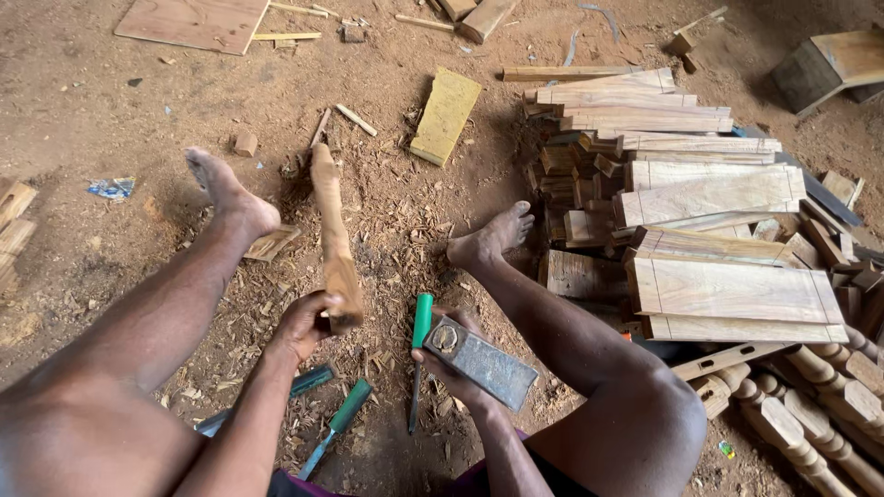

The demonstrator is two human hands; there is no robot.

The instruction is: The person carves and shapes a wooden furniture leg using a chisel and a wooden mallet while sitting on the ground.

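Two hands at work low over a sawdust-strewn floor (110, 101): left hand (302, 324) closed round the near end of a carved wooden piece (333, 241) slanting away between the feet, right hand (451, 364) gripping a grey metal block (481, 362) beside a green-handled chisel (419, 354). More chisels (339, 425) nearer the body. Farther right, stacked planks (709, 198); beyond, a yellow board (446, 115).

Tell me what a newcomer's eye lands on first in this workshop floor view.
At centre, the left hand grips a long carved piece of wood standing on the shavings-strewn ground, while the right hand holds a metal block beside a green-handled chisel. To the right rises a stack of cut boards.
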